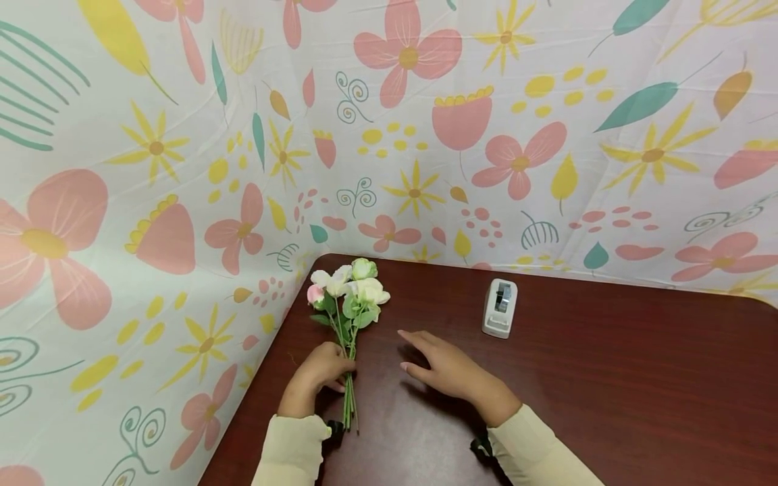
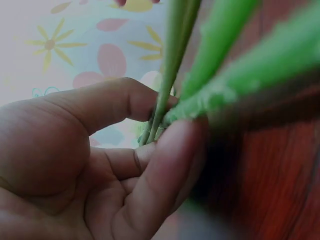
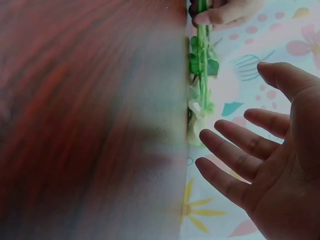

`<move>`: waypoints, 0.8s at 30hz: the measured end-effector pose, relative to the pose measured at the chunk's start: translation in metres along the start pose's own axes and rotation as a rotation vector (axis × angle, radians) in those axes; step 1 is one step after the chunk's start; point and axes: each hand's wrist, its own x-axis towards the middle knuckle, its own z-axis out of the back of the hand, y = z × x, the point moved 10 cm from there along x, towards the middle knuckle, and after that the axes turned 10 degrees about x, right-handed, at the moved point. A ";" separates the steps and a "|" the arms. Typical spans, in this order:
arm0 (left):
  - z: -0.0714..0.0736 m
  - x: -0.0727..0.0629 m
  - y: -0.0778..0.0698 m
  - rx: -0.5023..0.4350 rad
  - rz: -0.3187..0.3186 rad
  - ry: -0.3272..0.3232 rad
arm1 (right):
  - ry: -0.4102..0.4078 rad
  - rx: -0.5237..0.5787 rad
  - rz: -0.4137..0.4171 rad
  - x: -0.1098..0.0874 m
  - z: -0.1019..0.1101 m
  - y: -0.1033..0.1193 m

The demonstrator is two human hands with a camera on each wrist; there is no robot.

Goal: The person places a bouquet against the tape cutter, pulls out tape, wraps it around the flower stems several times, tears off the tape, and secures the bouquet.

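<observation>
A bunch of flowers (image 1: pixel 367 291) with white, pale green and pink blooms lies toward the table's left side. My left hand (image 1: pixel 321 372) grips its green stems (image 1: pixel 348 405) below the leaves. In the left wrist view, the thumb and fingers of the left hand (image 2: pixel 125 165) pinch several stems (image 2: pixel 215 100) together. My right hand (image 1: pixel 446 364) is held to the right of the bunch, apart from it, with nothing in it. The right wrist view shows the right hand (image 3: pixel 270 155) with fingers spread and extended. A tape dispenser (image 1: pixel 500 308), white with a dark roll, stands farther right.
The dark red wooden table (image 1: pixel 608 378) extends to the right of both arms. A white cloth (image 1: pixel 377 162) printed with flowers and leaves hangs along the table's back and left edges. Dark wrist straps (image 1: pixel 483 451) show at the cream sleeves.
</observation>
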 end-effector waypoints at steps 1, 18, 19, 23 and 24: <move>-0.002 0.000 -0.001 -0.019 -0.005 0.009 | -0.002 -0.001 0.000 0.000 0.000 0.000; -0.012 -0.005 -0.014 -0.099 -0.066 0.066 | 0.004 -0.005 -0.015 0.001 -0.004 -0.001; -0.012 -0.006 -0.015 -0.096 -0.067 0.063 | 0.007 -0.002 -0.018 0.001 -0.005 -0.001; -0.011 -0.010 -0.018 -0.085 -0.090 0.065 | 0.008 0.009 -0.023 0.002 -0.007 -0.001; -0.011 -0.010 -0.020 -0.088 -0.098 0.068 | 0.005 0.013 -0.021 0.002 -0.007 -0.001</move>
